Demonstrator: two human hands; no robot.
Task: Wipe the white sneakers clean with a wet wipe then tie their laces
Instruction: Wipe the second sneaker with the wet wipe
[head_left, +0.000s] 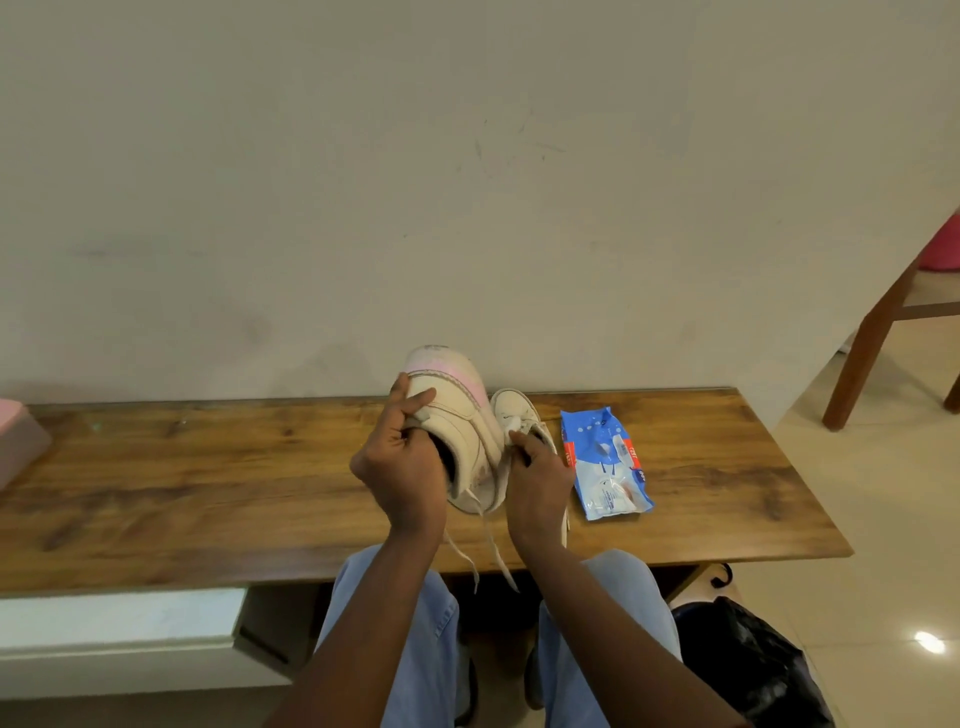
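obs: left hand (400, 467) grips the raised sneaker (457, 415) at the heel collar, fingers (402, 395) curled round the edge. the sneaker is off the bench (208, 467), left of the pack (605, 462), tipped on end. its long axis runs from the heel at the hand up and away to the toe, with the pink-tinged sole edge toward the wall. laces (467, 556) are untied and hang past the bench's near edge.

right hand (537, 478) sits between the raised sneaker and the pack. its fingers are curled, tips closing on a small white bit (511, 422) at the sneaker's right side.

second sneaker (514, 408) stands on the bench just left of the pack, toe away, largely behind the right hand.

key relation: the raised sneaker's right flank lies directly left of the right fingers, touching or nearly so. the right hand is the nearer working hand; the left only holds. judgement: this is the wiping stage, strokes would follow the long axis, and tying has not begun.

unclear: i cannot tell if the white bit is a wipe, a lace end or part of the second sneaker, so i cannot tell what the right hand has hold of. the raised sneaker's far side and tongue are hidden. the second sneaker's heel and laces are covered. the pack's flap state is not readable.
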